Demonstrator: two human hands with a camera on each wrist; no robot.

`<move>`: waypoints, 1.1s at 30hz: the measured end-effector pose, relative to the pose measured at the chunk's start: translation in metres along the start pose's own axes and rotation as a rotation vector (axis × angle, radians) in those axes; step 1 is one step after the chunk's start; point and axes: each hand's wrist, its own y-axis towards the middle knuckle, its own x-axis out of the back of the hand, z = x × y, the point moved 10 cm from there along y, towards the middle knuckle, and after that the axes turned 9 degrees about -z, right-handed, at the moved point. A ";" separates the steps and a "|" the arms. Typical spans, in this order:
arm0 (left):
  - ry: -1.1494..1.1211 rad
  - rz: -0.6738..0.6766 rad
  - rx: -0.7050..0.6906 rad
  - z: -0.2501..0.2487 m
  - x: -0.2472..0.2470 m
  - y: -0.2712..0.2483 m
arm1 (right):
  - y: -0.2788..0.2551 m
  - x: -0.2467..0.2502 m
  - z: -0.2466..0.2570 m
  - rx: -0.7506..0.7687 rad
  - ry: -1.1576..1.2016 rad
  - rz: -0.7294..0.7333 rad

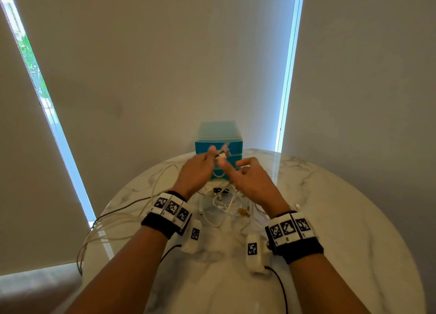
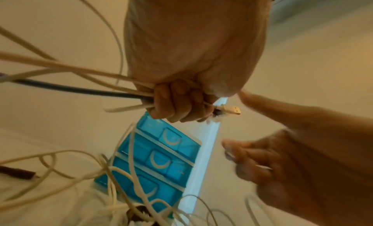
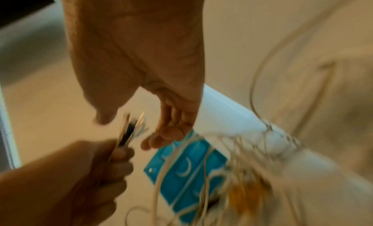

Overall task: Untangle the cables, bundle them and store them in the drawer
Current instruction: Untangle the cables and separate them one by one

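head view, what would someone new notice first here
The left hand raised over the round marble table, gripping a fistful of cable ends, with the right hand open beside it. Right behind the hands stands a bright blue drawer unit, its drawers closed. Under the wrists lies a tangle of white cables, loops spilling over the table's left edge.

Both forearms bare, no sleeves. Left wrist: black band (image 1: pixel 157 225) topped by a row of white blocks (image 1: pixel 171 207) printed with black square-code markers. Right wrist: same black band (image 1: pixel 304 249), same marker blocks (image 1: pixel 289 228). White pod with one marker hangs inside each wrist, left pod (image 1: pixel 193 237) and right pod (image 1: pixel 254 252); thin black cable (image 1: pixel 282 287) trails from right pod.
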 end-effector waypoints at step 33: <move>-0.887 -0.352 0.276 0.059 0.019 -0.014 | -0.014 0.011 -0.024 0.115 0.029 0.186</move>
